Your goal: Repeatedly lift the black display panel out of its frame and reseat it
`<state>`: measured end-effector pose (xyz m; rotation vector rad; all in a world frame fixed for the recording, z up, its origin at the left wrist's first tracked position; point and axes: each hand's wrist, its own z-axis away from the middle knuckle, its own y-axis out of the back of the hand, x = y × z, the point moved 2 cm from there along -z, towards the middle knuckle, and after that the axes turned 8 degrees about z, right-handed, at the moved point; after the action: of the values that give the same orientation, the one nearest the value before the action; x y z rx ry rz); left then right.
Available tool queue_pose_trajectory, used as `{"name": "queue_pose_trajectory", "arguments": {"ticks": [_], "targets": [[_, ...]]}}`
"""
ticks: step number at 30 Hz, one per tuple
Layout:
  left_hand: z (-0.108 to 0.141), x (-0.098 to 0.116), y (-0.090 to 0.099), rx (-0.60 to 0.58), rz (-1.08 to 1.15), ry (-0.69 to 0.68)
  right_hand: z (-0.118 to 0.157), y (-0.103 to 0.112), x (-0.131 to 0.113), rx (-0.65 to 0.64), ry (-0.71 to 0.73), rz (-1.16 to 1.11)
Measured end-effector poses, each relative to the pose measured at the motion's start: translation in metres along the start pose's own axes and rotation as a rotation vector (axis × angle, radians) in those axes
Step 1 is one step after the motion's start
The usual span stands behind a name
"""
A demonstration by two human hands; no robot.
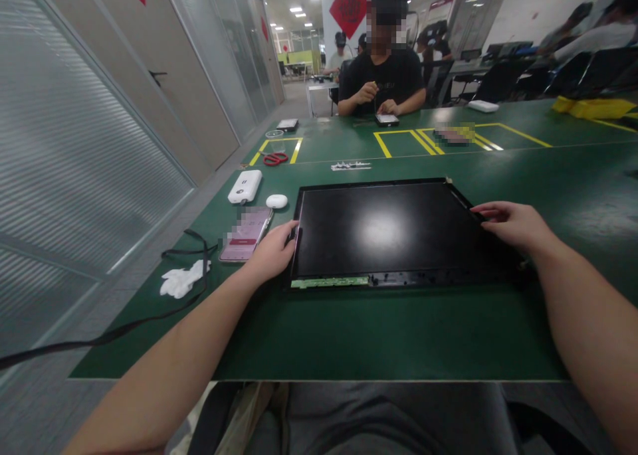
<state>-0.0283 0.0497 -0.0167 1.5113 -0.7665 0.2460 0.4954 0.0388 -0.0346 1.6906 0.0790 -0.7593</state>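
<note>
A flat black display panel [389, 232] with a dark frame lies on the green table in front of me. Along its near edge runs a thin green circuit board strip [329, 282]. My left hand [273, 250] grips the panel's left edge, its fingers partly hidden by the frame. At the opposite side, my right hand [513, 224] holds the right edge, thumb and fingers closed about the rim. Light reflects off the middle of the screen.
Left of the panel are a phone [246, 234], a white earbud case [276, 201], a white power bank [245, 186], crumpled white tissue [180, 280] and a black strap [144, 319]. Red-handled scissors [276, 159] and small white strips [351, 166] lie beyond. A person [381, 76] sits opposite.
</note>
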Motion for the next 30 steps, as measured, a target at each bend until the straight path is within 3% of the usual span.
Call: {"name": "queue_pose_trajectory", "arguments": {"ticks": [7, 12, 15, 30], "targets": [[0.000, 0.001, 0.000, -0.015, -0.015, 0.008, -0.001, 0.001, 0.002, -0.028, 0.052, 0.037], [0.000, -0.001, -0.001, -0.007, -0.017, -0.016, -0.002, 0.005, -0.002, -0.132, 0.237, 0.214], [0.000, -0.002, -0.001, -0.010, -0.022, -0.034, -0.001, 0.008, -0.003, -0.161, 0.265, 0.228], [-0.001, -0.003, -0.002, 0.001, -0.033, -0.038, -0.003, 0.006, 0.012, -0.207, 0.232, -0.061]]}}
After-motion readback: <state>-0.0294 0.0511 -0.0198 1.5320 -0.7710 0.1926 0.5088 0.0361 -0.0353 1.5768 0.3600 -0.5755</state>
